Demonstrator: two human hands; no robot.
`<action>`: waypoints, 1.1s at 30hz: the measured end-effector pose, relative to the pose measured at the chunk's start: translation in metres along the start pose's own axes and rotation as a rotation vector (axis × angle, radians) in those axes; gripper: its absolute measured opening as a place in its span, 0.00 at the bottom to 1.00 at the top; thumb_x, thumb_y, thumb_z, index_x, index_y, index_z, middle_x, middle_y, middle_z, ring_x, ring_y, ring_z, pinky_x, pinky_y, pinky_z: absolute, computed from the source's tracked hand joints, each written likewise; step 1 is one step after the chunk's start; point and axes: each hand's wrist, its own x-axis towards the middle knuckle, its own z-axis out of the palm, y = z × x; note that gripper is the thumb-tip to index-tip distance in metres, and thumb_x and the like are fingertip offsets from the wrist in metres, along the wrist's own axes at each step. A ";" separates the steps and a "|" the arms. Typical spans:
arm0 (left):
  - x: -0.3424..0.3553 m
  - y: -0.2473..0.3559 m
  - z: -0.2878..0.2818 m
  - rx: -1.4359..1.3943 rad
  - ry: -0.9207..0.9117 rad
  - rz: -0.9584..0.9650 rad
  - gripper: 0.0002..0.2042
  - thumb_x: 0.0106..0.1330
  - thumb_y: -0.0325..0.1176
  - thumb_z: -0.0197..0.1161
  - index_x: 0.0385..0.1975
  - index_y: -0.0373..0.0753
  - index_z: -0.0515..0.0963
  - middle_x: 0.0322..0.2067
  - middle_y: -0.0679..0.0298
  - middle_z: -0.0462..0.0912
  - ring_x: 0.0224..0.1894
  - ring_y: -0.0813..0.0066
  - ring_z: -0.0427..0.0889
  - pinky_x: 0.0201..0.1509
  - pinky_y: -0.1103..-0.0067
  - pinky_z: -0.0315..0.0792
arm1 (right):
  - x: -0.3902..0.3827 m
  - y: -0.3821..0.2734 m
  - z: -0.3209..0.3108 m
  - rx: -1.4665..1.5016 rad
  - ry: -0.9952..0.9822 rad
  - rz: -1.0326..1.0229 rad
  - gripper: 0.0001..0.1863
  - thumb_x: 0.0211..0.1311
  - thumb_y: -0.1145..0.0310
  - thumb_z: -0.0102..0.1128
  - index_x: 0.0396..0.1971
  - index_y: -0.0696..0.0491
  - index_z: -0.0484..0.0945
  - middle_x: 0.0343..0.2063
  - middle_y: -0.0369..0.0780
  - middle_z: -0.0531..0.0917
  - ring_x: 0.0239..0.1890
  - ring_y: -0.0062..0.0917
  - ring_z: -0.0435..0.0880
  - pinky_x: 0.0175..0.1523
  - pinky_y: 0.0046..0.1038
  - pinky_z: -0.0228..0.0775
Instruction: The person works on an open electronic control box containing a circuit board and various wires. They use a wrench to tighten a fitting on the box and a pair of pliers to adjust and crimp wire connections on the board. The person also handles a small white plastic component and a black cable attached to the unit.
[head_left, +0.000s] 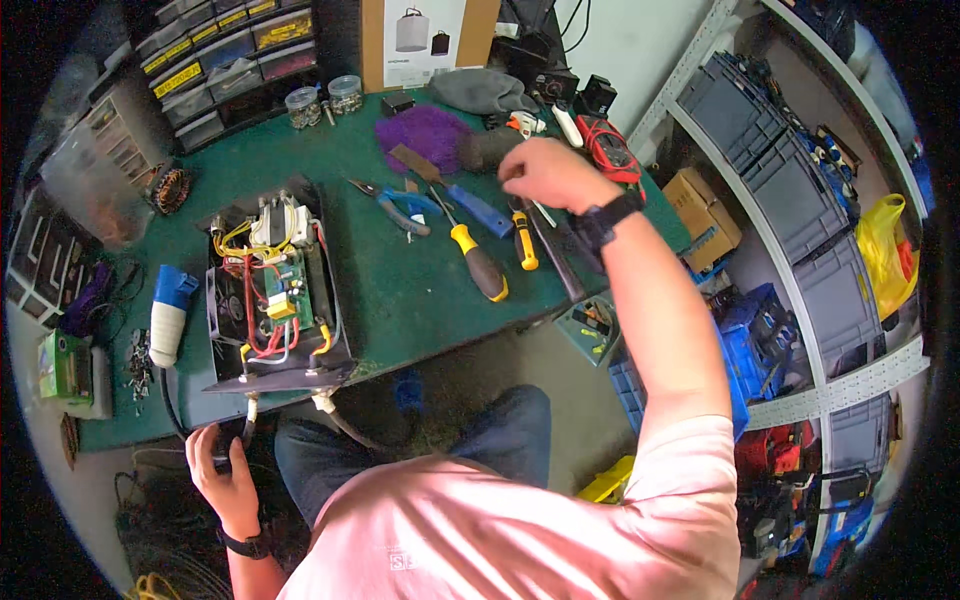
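Over the tools at the back right, my right hand [545, 175] has its fingers curled; what they hold, if anything, is hidden. Beneath and beside it lie a yellow-black tool [525, 240], a long dark bar [563, 272], a blue-handled scraper [475, 210], a yellow-black screwdriver [480, 265] and blue pliers [400, 215]. An opened electronic unit [275, 290] with red and yellow wires stands on the left of the green bench [390, 300]. My left hand [218, 470] hangs at the bench's front edge beside the unit's black cables [175, 415], fingers bent and apart.
A blue-white plug [170, 310] lies left of the unit. Drawer organisers [230, 60], small jars [345, 95], a purple cloth [420, 135] and a red meter [610, 150] line the back. Metal shelving [830, 390] with crates stands at the right. My legs are under the bench.
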 end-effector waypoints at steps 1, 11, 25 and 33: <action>0.000 0.002 -0.001 0.004 -0.001 -0.006 0.14 0.60 0.23 0.62 0.47 0.31 0.76 0.45 0.51 0.77 0.47 0.53 0.78 0.54 0.66 0.72 | 0.011 -0.005 0.008 -0.003 -0.038 -0.020 0.11 0.50 0.67 0.65 0.33 0.56 0.86 0.30 0.45 0.87 0.33 0.36 0.87 0.41 0.34 0.78; -0.005 -0.004 -0.015 0.031 0.003 -0.046 0.12 0.60 0.22 0.62 0.44 0.30 0.76 0.42 0.51 0.77 0.46 0.52 0.77 0.54 0.66 0.70 | 0.046 -0.020 0.058 -0.165 -0.050 0.034 0.10 0.51 0.70 0.59 0.31 0.56 0.86 0.34 0.51 0.86 0.41 0.48 0.86 0.46 0.44 0.78; -0.004 0.000 -0.011 0.014 0.029 -0.081 0.13 0.58 0.21 0.64 0.43 0.32 0.78 0.43 0.51 0.78 0.47 0.53 0.77 0.54 0.66 0.71 | 0.084 0.000 0.074 -0.556 0.105 -0.034 0.10 0.55 0.68 0.57 0.30 0.53 0.87 0.33 0.47 0.87 0.38 0.41 0.87 0.44 0.40 0.79; -0.009 0.006 -0.020 0.101 0.046 -0.064 0.12 0.56 0.20 0.65 0.41 0.33 0.79 0.43 0.52 0.78 0.47 0.54 0.78 0.54 0.69 0.71 | 0.087 0.002 0.079 -0.796 0.036 -0.291 0.10 0.57 0.67 0.56 0.28 0.51 0.87 0.32 0.42 0.87 0.39 0.36 0.86 0.43 0.38 0.80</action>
